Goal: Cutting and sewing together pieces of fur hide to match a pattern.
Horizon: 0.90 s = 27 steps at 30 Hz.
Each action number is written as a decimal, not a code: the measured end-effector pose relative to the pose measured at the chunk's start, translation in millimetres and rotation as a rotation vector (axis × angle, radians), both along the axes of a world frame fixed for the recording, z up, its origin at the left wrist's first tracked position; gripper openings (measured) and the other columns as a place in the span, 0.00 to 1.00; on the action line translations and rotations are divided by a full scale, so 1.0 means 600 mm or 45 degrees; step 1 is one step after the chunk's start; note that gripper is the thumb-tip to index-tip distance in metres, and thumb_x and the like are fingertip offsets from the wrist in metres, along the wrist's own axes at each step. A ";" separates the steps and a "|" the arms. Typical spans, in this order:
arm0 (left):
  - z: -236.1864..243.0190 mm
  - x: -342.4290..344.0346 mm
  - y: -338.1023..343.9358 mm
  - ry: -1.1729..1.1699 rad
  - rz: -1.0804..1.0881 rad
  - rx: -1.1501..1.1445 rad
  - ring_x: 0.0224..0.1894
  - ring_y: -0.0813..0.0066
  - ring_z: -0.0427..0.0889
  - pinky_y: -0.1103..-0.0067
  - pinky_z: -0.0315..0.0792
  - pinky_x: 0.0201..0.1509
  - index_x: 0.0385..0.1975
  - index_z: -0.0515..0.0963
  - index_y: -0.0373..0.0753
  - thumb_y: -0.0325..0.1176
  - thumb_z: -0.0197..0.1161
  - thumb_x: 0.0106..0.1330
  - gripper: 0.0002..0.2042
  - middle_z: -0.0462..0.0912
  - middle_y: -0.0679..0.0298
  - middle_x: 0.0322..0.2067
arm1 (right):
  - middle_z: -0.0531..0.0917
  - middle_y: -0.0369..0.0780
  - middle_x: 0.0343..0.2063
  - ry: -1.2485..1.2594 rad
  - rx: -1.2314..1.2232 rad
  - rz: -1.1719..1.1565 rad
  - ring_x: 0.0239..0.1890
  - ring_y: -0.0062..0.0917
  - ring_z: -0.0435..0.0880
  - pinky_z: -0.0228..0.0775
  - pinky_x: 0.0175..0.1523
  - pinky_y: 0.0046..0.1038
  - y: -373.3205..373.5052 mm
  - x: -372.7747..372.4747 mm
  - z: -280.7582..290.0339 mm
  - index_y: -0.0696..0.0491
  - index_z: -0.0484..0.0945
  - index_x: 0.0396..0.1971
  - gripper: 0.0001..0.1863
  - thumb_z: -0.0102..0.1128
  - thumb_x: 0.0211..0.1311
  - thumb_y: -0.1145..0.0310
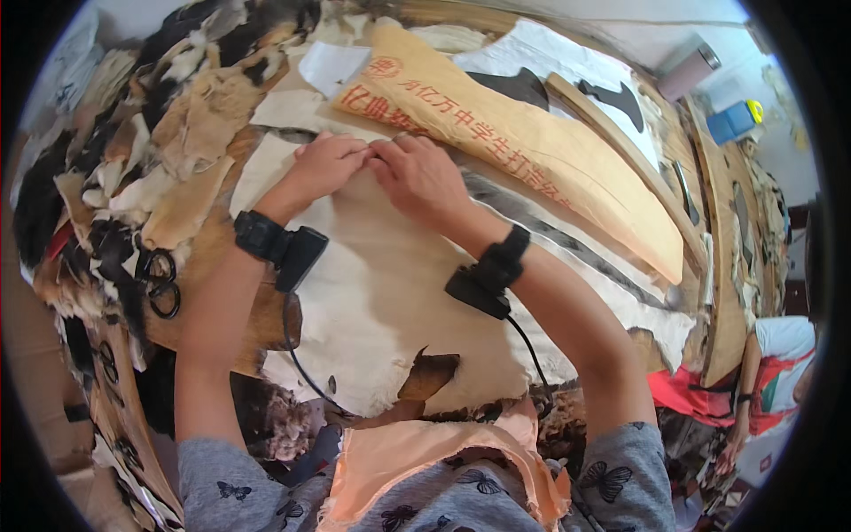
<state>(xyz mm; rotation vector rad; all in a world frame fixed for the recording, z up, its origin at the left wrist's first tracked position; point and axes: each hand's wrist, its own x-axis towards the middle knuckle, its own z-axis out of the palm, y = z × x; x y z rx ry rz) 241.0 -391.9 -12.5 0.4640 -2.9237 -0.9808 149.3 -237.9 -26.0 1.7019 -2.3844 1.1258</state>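
A pale hide (pixel 363 266) lies skin side up across the wooden table, with a ragged hole near its front edge. At its far edge, my left hand (pixel 330 168) is closed, fingers bent down onto the hide. Right beside it, my right hand (pixel 421 176) pinches the same edge, its fingertips meeting those of the left. What lies under the fingertips is hidden. Grey-black fur (pixel 550 226) shows in a strip along the hide's right side. Just beyond my hands rests a long tan paper pattern (pixel 532 151) with red print.
Fur scraps (pixel 191 120) are heaped at the left, with black-handled scissors (pixel 162 282) near them. A wooden strip (pixel 629 168) lies right of the paper. Farther right stand a metallic flask (pixel 689 71) and a blue bottle (pixel 734 121). Another person (pixel 771 363) works at the right edge.
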 end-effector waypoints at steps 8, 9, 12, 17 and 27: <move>-0.012 -0.009 0.012 -0.053 0.179 -0.219 0.41 0.62 0.75 0.63 0.61 0.42 0.27 0.82 0.46 0.46 0.53 0.58 0.14 0.82 0.65 0.33 | 0.78 0.46 0.14 0.060 0.570 -0.347 0.18 0.42 0.79 0.70 0.25 0.42 0.094 -0.021 0.028 0.53 0.78 0.19 0.20 0.44 0.61 0.57; -0.013 -0.010 0.015 -0.055 0.177 -0.207 0.41 0.62 0.75 0.63 0.61 0.42 0.27 0.82 0.46 0.46 0.53 0.58 0.14 0.82 0.65 0.33 | 0.78 0.46 0.14 0.059 0.672 -0.384 0.18 0.42 0.79 0.70 0.25 0.41 0.122 -0.028 0.034 0.53 0.78 0.17 0.21 0.43 0.61 0.57; -0.004 -0.010 0.017 -0.101 0.202 -0.328 0.40 0.59 0.75 0.63 0.61 0.40 0.25 0.80 0.45 0.44 0.51 0.57 0.13 0.82 0.63 0.33 | 0.77 0.44 0.12 0.243 0.698 -0.476 0.16 0.36 0.79 0.69 0.21 0.36 0.214 -0.043 0.038 0.53 0.76 0.12 0.15 0.48 0.53 0.64; -0.010 -0.022 0.023 -0.179 0.191 -0.430 0.40 0.58 0.75 0.63 0.60 0.41 0.24 0.79 0.44 0.43 0.51 0.57 0.13 0.81 0.62 0.32 | 0.75 0.43 0.10 0.410 0.613 -0.614 0.14 0.38 0.76 0.67 0.20 0.37 0.349 -0.060 0.032 0.52 0.73 0.15 0.12 0.52 0.55 0.64; 0.005 -0.014 0.103 0.261 -0.133 -0.392 0.46 0.76 0.69 0.68 0.50 0.48 0.32 0.80 0.51 0.42 0.59 0.57 0.07 0.78 0.75 0.35 | 0.76 0.44 0.17 0.072 0.396 -0.401 0.22 0.38 0.76 0.66 0.27 0.35 0.414 -0.058 0.035 0.54 0.70 0.22 0.10 0.54 0.58 0.65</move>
